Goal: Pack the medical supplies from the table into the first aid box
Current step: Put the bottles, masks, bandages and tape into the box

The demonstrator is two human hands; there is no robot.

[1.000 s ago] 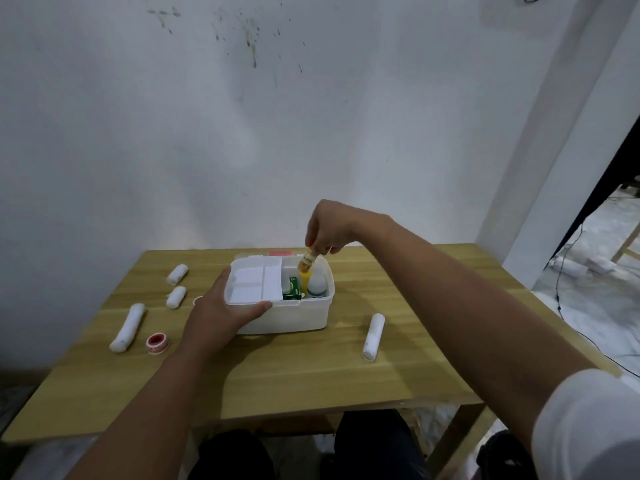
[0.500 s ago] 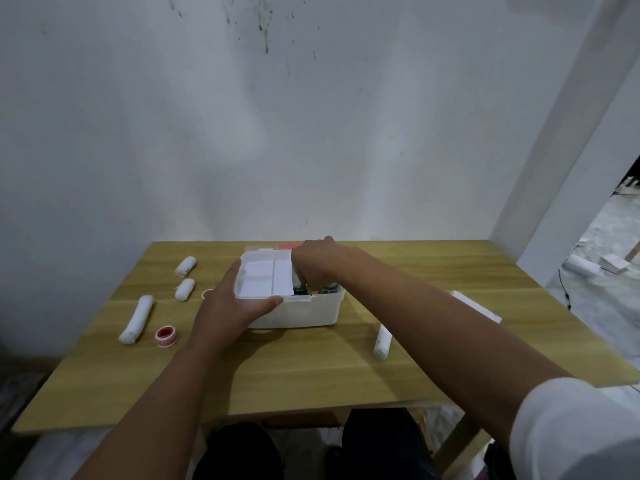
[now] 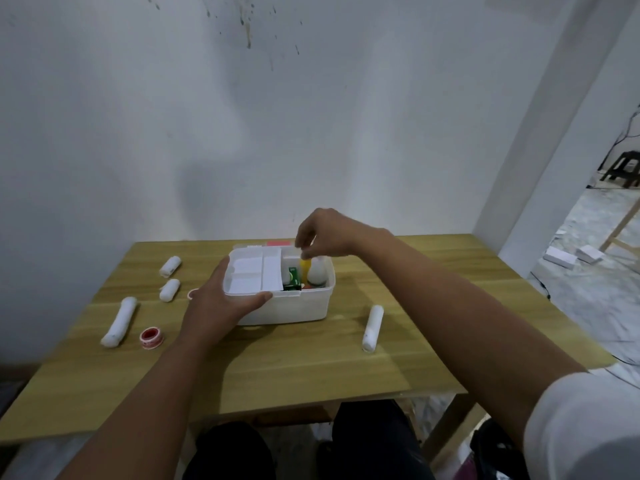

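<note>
On the table (image 3: 277, 368), the first aid box (image 3: 287, 308) sits near the middle toward the wall. To your left of it lie three bandage rolls (image 3: 119, 322) and a tape roll (image 3: 151, 337). To your right lies another bandage roll (image 3: 373, 327). Bottles (image 3: 317, 273) stand inside the box's right part.

White wall (image 3: 173, 133) behind wooden table (image 3: 311, 368); dark stool (image 3: 623, 169) and white boxes (image 3: 561, 257) on floor beyond right edge.
</note>
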